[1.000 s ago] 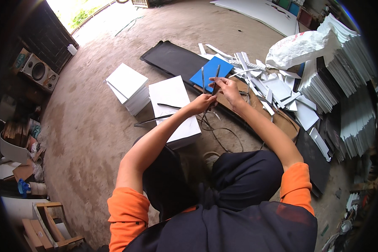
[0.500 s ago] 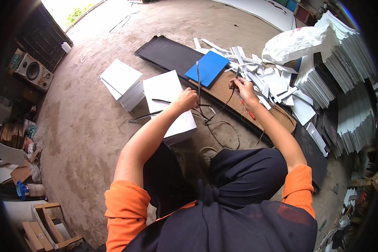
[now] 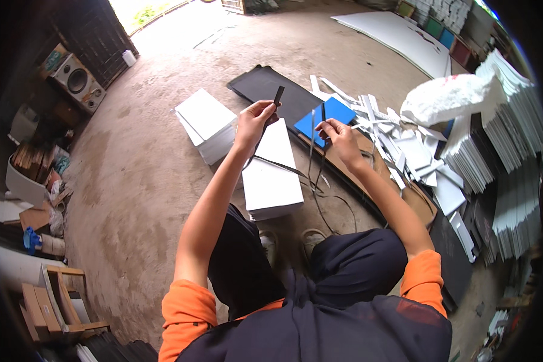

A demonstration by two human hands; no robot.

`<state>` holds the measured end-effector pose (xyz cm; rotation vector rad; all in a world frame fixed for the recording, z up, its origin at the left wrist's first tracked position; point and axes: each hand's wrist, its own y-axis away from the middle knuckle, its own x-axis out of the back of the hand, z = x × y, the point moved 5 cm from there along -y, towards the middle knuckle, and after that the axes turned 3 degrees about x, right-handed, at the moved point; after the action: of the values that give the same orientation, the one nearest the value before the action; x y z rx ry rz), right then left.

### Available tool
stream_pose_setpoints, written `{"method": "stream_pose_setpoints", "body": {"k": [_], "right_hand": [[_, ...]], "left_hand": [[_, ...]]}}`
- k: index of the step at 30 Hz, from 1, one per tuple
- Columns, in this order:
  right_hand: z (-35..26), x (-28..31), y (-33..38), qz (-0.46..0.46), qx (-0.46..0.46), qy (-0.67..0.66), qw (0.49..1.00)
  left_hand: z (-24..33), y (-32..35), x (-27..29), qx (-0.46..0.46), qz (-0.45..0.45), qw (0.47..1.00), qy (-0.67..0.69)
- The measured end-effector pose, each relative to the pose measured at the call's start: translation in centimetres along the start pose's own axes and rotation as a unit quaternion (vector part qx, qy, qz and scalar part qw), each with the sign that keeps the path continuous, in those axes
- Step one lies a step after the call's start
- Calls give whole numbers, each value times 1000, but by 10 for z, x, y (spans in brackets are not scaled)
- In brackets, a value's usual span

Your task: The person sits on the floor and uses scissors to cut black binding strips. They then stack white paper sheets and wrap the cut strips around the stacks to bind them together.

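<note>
A: Looking from the left side, we are seeing the speaker box (image 3: 75, 78) by the dark wall, then the bare concrete floor (image 3: 139, 181), rough and dusty. We are pinching one black strip (image 3: 278, 95) in our left hand (image 3: 254, 122), fingers closed on it, so that its short end is standing up above the fingertips.

B: And below that hand the two stacks of white sheets (image 3: 206, 123) are lying flat, with clean square edges. The nearer stack (image 3: 272, 170) is carrying a thin dark strip across its top.

A: Yes. In our right hand (image 3: 338, 134) we are gripping another thin black strip (image 3: 323, 114), and more long thin strips (image 3: 315, 169) are hanging down from it toward the floor. They are looking flexible, like rubber or plastic band.

B: I think we are doing well if we are keeping each strip straight and untwisted, and are holding it near the end.

A: Behind the right hand the blue square sheet (image 3: 330, 114) is resting on a black board (image 3: 265, 87). Further right, white offcuts (image 3: 398, 145) are piling up, then a white plastic bag (image 3: 449, 99) and tall stacks of sheets (image 3: 513, 139).
</note>
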<state>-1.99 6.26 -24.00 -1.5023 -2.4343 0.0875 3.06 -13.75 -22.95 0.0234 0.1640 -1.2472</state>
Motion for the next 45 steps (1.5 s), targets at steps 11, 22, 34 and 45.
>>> {"method": "stream_pose_setpoints", "body": {"k": [11,22,34,45], "right_hand": [[-26,-83,-30,64,104,105,987],[5,-107,-40,74,23,-106,991],[-1,-96,-34,37,-16,-238,970],[-3,-79,-28,76,-7,-204,976]], "left_hand": [[-31,13,36,59,34,989,130],[-38,5,26,81,55,986,133],[-37,7,11,106,100,985,93],[-41,4,-3,130,0,983,129]]}}
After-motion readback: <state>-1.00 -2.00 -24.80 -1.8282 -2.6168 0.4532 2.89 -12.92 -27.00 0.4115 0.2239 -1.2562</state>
